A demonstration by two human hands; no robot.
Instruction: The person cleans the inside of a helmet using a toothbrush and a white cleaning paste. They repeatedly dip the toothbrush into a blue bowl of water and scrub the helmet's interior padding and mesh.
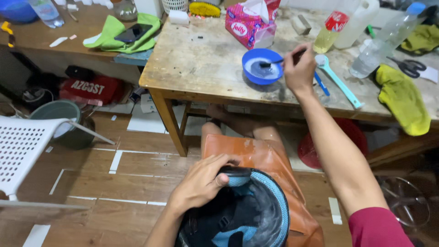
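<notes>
Left hand gripped rim of black helmet with blue mesh lining, looked rigid, lightish; right hand pinched thin dark brush in round blue plastic bowl on bench.

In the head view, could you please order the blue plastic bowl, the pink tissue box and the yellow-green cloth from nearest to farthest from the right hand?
Measured from the right hand:
1. Blue plastic bowl, just to its left, where the brush tip dips.
2. Pink tissue box, farther back and to the left.
3. Yellow-green cloth, far right on the wooden table.

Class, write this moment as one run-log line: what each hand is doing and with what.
left hand: grip on helmet rim, on lap | right hand: holds brush, tip in blue bowl | bowl on wooden table
</notes>
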